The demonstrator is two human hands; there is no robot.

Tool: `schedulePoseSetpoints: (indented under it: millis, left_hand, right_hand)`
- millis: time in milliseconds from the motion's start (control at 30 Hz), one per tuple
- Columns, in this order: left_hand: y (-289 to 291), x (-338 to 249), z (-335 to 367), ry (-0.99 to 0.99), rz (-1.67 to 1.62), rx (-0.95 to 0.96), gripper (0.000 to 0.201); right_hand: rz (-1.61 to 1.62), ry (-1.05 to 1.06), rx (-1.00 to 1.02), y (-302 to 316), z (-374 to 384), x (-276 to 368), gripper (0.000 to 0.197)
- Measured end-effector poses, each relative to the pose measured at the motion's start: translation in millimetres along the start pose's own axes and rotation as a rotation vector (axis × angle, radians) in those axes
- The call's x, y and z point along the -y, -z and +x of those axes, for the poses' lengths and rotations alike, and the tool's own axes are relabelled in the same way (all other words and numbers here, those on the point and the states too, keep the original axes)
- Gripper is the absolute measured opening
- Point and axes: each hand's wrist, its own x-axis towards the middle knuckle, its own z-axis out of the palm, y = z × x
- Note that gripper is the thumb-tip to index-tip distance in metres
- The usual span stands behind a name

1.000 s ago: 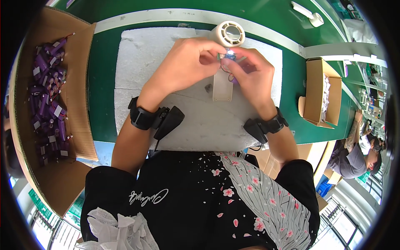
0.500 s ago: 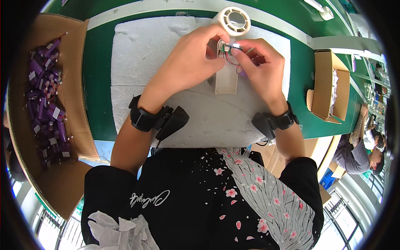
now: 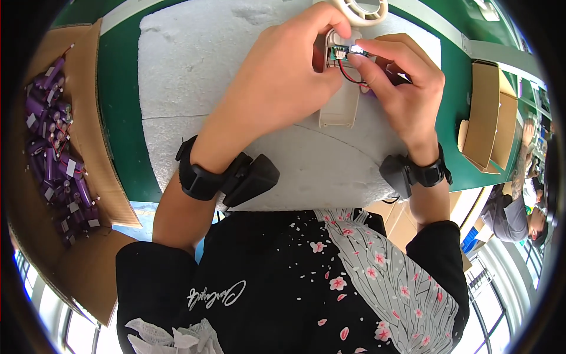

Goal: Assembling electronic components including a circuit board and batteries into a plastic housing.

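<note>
A white handheld fan lies on the foam sheet, its round slotted head (image 3: 382, 14) at the far side and its open handle shell (image 3: 339, 113) toward me. My left hand (image 3: 289, 68) is closed round the upper part of the shell, thumb and fingers on its left side. Inside sits a small green circuit board (image 3: 339, 53) with a bright white spot at its right end. Thumb and forefinger of my right hand (image 3: 407, 85) pinch the board at that end. Red and black wires (image 3: 348, 74) curve from it toward a purple battery (image 3: 365, 89), mostly hidden under my right hand.
A white foam sheet (image 3: 194, 76) covers the green table (image 3: 127, 124). At the left stands a big cardboard box (image 3: 88, 76) of purple batteries (image 3: 59, 159) with wires. A smaller carton (image 3: 482, 118) is at the right; farther right another person (image 3: 508, 215) sits.
The whole view has shifted, so hands and fan appear higher and farther right. Both hands keep the same hold on the fan shell and board.
</note>
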Motion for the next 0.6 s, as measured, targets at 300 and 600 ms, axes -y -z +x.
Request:
schedulePoseSetpoints:
  millis: [300,600]
  left_hand:
    - [-6.8,-3.3,-2.5,0.065,0.011,-0.024,0.032]
    - [-10.3,-1.3,-2.5,0.043,-0.026,-0.007,0.030]
  right_hand:
    - [-0.076,0.034,-0.020,0.0,-2.3,2.6,0.019]
    - [-0.127,0.013,-0.017,5.5,-2.1,5.5,0.018]
